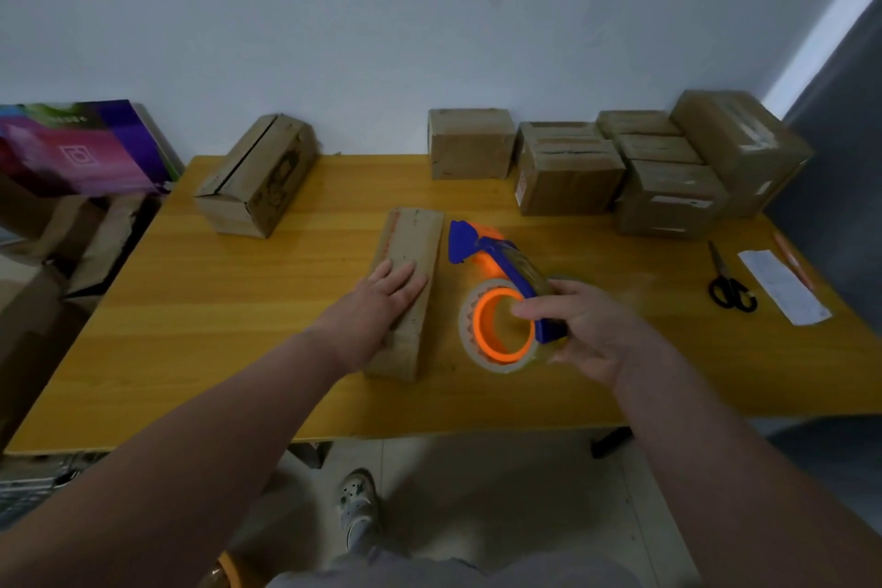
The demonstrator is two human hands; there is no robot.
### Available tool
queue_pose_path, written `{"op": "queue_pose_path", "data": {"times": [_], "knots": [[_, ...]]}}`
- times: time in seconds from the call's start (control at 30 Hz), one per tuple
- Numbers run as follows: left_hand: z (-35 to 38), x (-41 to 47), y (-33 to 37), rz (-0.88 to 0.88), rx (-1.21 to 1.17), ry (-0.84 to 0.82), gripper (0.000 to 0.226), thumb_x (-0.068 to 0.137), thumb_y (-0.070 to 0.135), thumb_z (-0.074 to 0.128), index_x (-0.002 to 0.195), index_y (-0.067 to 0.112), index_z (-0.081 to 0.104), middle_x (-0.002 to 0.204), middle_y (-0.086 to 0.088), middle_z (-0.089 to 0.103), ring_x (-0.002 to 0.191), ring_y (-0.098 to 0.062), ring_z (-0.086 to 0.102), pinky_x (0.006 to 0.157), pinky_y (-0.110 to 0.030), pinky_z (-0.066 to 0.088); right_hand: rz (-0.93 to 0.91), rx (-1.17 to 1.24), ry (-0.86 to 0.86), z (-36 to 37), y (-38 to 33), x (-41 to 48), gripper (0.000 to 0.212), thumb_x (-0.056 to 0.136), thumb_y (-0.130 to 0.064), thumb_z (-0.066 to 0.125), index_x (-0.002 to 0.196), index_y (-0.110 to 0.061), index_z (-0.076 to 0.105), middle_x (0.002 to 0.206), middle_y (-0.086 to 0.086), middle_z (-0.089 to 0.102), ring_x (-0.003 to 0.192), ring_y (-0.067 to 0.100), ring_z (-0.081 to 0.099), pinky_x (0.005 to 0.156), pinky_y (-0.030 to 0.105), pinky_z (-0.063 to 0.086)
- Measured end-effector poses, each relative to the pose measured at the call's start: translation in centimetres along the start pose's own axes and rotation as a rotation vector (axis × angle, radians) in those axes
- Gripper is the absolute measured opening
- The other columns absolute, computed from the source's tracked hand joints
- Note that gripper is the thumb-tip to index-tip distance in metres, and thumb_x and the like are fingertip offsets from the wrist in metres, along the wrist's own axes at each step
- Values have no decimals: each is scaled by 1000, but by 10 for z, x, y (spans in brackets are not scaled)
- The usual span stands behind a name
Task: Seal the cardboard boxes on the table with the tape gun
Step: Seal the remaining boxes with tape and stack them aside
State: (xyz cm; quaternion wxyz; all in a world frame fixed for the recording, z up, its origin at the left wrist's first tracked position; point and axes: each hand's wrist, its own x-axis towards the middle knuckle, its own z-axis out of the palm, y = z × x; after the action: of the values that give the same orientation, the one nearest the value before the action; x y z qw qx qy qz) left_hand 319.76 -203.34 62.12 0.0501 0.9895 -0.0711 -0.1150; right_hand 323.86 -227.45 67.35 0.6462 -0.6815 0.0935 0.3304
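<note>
Head view: left hand (382,301) lies flat, fingers spread, on the long narrow brown cardboard box (409,282) at centre frame. Right hand (580,329) grips the blue-and-orange tape gun (501,296) beside it. No fresh tape visible on this box; taped boxes (668,167) cluster upper right, open-flapped box (257,174) waits upper left.

The tabletop (238,301) is finished in yellow-orange wood grain. The tape gun (496,263) is coloured blue and bright orange. The narrow box (410,244) is plain brown, marked by a reddish line. The scissors (730,289) are handled in black, the paper slip (782,286) is white, and the side carton (81,148) is printed purple and pink.
</note>
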Motion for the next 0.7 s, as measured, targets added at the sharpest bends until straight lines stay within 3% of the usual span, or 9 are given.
{"op": "queue_pose_path", "data": {"times": [0.07, 0.1, 0.17, 0.27, 0.37, 0.43, 0.5, 0.6, 0.7], "knots": [[-3, -1, 1, -25, -37, 7, 87, 91, 7, 56, 153, 28, -1, 161, 4, -6, 148, -22, -3, 117, -38, 16, -25, -45, -16, -4, 0, 1, 39, 74, -1, 74, 109, -13, 60, 95, 6, 66, 90, 20, 60, 73, 36, 47], [-7, -2, 2, -34, -63, 0, 85, 90, 5, 56, 153, 27, 3, 161, 3, -4, 148, -23, -1, 117, -37, 16, -44, -55, -21, -5, 1, 1, 37, 75, 1, 73, 106, -14, 60, 95, 7, 66, 89, 22, 61, 69, 34, 47], [-19, -5, 4, -58, -171, 10, 81, 87, 7, 59, 153, 23, 16, 161, 0, 7, 147, -22, 9, 116, -32, 17, -73, -77, -24, -6, 1, 3, 42, 73, 4, 74, 107, -15, 59, 101, 10, 65, 95, 26, 62, 73, 35, 49], [-39, -9, 8, -203, -472, 180, 61, 89, 12, 60, 146, 17, 39, 153, -2, 34, 138, -20, 34, 109, -29, 30, -114, -152, -33, -6, 3, 4, 57, 69, 5, 75, 119, -14, 56, 109, 13, 64, 102, 30, 61, 77, 38, 51], [-49, -6, 10, -431, -968, 308, 37, 94, 14, 55, 131, 12, 57, 128, -7, 60, 108, -19, 57, 93, -34, 46, -186, -198, -59, -6, 2, 3, 64, 67, 12, 73, 120, -18, 54, 106, 9, 62, 99, 26, 60, 75, 35, 51], [-54, -5, 12, -535, -1331, 249, 26, 95, 26, 57, 114, 8, 63, 108, -9, 66, 86, -18, 61, 76, -34, 51, -221, -239, -84, -5, 1, 2, 67, 65, 13, 73, 119, -22, 54, 111, 9, 60, 102, 26, 60, 75, 35, 52], [-57, -5, 10, -561, -1552, 113, 30, 94, 38, 57, 99, 9, 64, 88, -8, 67, 71, -18, 62, 64, -32, 51, -254, -272, -107, -3, 0, 1, 70, 64, 11, 75, 119, -26, 53, 114, 8, 60, 105, 26, 59, 75, 35, 54], [-58, -5, 9, -517, -1657, -35, 32, 91, 44, 55, 87, 14, 62, 71, -3, 64, 63, -14, 60, 62, -29, 51, -294, -317, -126, -1, -1, -3, 73, 63, 11, 76, 118, -30, 52, 116, 4, 58, 105, 22, 58, 72, 31, 54], [-60, -7, 13, -504, -1732, -40, 19, 93, 32, 56, 85, 17, 63, 68, -1, 64, 60, -11, 62, 54, -22, 53, -307, -355, -134, 0, -2, -5, 79, 62, 10, 78, 123, -31, 49, 117, 1, 56, 106, 20, 57, 70, 29, 53]]}}
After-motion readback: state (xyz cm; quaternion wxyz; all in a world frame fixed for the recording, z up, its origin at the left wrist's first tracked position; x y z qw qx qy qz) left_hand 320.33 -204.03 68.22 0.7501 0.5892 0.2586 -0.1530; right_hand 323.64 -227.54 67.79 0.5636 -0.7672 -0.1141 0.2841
